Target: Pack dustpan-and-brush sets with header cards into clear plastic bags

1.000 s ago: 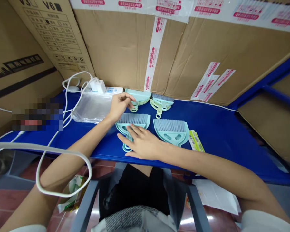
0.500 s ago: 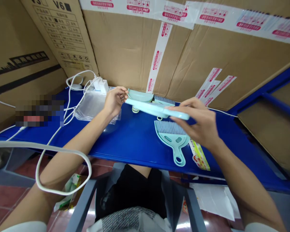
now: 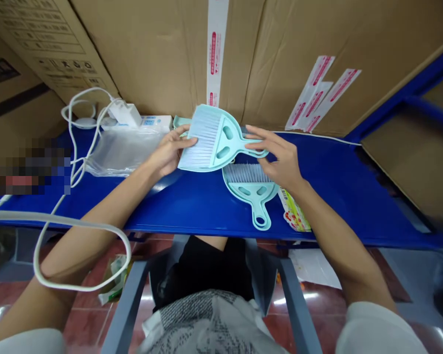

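Observation:
Above the table I hold up a mint-green dustpan (image 3: 233,156) with a matching hand brush (image 3: 221,140) nested in it, bristles to the left. My left hand (image 3: 172,150) pinches the bristle edge, thumb on top. The fingers of my right hand (image 3: 280,155) close around the handle end at the other side. Below, a second brush and dustpan set (image 3: 249,191) lies flat on the blue table, handle toward me. Behind the held set, another mint-green piece (image 3: 180,121) is mostly hidden.
Clear plastic bags (image 3: 125,150) lie at the left, beside a white charger (image 3: 126,114) and looping white cables. A yellow printed packet (image 3: 295,211) is near the front edge, right of the lying set. Cardboard (image 3: 162,54) walls the back.
The held set has turned from edge-on to showing its brush side. My left hand now grips its bristle edge. The view has tilted downward.

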`<state>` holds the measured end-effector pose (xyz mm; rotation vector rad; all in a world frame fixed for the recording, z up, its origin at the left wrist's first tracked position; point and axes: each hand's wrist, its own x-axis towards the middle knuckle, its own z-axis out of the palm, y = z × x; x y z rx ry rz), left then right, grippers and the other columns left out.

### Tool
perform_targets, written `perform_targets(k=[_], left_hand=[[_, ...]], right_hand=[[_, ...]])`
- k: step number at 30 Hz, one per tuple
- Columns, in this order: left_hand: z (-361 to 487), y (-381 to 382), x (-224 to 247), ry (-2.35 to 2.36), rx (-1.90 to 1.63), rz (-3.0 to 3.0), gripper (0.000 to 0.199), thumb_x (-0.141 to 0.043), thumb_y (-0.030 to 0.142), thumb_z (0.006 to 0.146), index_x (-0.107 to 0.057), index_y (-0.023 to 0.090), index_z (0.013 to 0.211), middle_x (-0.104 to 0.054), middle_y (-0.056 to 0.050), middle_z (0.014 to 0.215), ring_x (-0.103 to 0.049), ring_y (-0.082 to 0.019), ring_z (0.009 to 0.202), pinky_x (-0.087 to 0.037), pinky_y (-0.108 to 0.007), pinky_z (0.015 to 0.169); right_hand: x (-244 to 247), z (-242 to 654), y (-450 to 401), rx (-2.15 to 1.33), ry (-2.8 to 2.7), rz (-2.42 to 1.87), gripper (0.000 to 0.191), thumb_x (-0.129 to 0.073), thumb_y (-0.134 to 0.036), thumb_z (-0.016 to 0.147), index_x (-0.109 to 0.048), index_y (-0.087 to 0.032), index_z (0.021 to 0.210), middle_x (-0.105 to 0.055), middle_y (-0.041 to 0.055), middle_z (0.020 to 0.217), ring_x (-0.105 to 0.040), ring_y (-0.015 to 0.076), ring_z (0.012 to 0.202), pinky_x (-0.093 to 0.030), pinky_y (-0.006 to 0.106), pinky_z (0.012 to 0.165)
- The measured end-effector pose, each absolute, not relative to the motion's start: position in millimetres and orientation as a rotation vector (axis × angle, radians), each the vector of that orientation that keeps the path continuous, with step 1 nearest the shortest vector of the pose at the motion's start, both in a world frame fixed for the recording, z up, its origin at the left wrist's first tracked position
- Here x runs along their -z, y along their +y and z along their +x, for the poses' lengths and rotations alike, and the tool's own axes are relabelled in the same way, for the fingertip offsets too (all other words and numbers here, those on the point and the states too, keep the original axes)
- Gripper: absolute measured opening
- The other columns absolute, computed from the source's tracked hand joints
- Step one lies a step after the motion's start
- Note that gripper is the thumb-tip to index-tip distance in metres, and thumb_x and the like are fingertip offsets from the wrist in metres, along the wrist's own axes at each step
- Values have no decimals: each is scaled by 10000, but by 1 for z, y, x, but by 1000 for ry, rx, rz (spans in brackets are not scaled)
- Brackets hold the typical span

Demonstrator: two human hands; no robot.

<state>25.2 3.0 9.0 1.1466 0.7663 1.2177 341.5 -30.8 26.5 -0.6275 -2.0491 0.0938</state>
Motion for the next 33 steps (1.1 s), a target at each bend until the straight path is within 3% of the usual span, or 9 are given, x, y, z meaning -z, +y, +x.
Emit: perform_targets(k=[3, 5, 7, 9, 11, 15, 24, 28, 33], left_hand=[[28, 1, -11, 802, -1295, 1167, 473, -890, 192, 794, -694, 219, 1224, -833, -51, 993, -829, -280, 975, -701, -386, 869], [30, -1, -14, 810, -1336, 1169, 511, -914, 189, 781, -692, 231, 1239, -831, -50, 982, -829, -274, 953, -695, -365, 833], [33, -5, -17, 813, -1347, 1171, 576, -951, 193, 748, -688, 238, 1259, -828, -48, 965, -828, -274, 932, -688, -350, 806], [36, -9, -18, 805, -1335, 1186, 647, -984, 205, 713, -686, 245, 1286, -828, -48, 968, -825, -275, 924, -681, -343, 795], [39, -13, -18, 784, -1325, 1207, 695, -1007, 227, 690, -688, 251, 1307, -829, -50, 982, -822, -278, 927, -677, -343, 791], [41, -15, -16, 777, -1332, 1205, 689, -1029, 267, 677, -704, 251, 1284, -820, -42, 971, -824, -291, 941, -680, -354, 799], [40, -15, -16, 774, -1275, 1273, 498, -982, 267, 758, -740, 220, 1191, -812, -56, 944, -822, -295, 930, -693, -391, 830], [33, -12, -21, 790, -1254, 1281, 415, -931, 233, 791, -758, 202, 1167, -820, -67, 947, -826, -297, 935, -706, -392, 817], [-2, -4, -44, 1000, -1112, 1213, 393, -841, 21, 767, -817, 167, 1132, -799, -90, 860, -840, -327, 822, -707, -379, 672]], right_hand=[[-27, 338, -34, -332, -2035, -792, 319, -696, -320, 962, -750, -283, 1275, -707, 75, 1490, -709, 312, 1325, -665, 497, 1013], [-27, 334, -36, -565, -1890, -880, 427, -726, -443, 957, -682, -281, 1350, -727, 86, 1405, -773, 275, 1136, -706, 397, 815], [-25, 331, -37, -769, -1702, -936, 549, -770, -575, 931, -628, -297, 1381, -753, 74, 1266, -784, 217, 852, -671, 330, 608], [-24, 329, -37, -918, -1593, -959, 598, -836, -649, 874, -647, -296, 1318, -769, 44, 1068, -715, 172, 624, -587, 301, 460], [-23, 329, -37, -1042, -1585, -963, 538, -880, -665, 838, -722, -259, 1153, -757, 26, 890, -646, 144, 517, -503, 277, 385], [-25, 328, -38, -1167, -1631, -937, 484, -909, -663, 814, -795, -200, 892, -725, 24, 699, -603, 125, 476, -482, 260, 387], [-21, 325, -36, -1124, -1534, -942, 453, -970, -608, 753, -835, -182, 826, -732, 40, 633, -674, 172, 508, -550, 288, 441], [-25, 325, -41, -1145, -1619, -947, 451, -912, -641, 816, -835, -200, 868, -778, 53, 743, -732, 203, 584, -578, 307, 466], [-32, 329, -44, -1151, -1658, -925, 600, -751, -801, 887, -846, -214, 968, -825, 84, 863, -731, 187, 623, -571, 298, 495]])
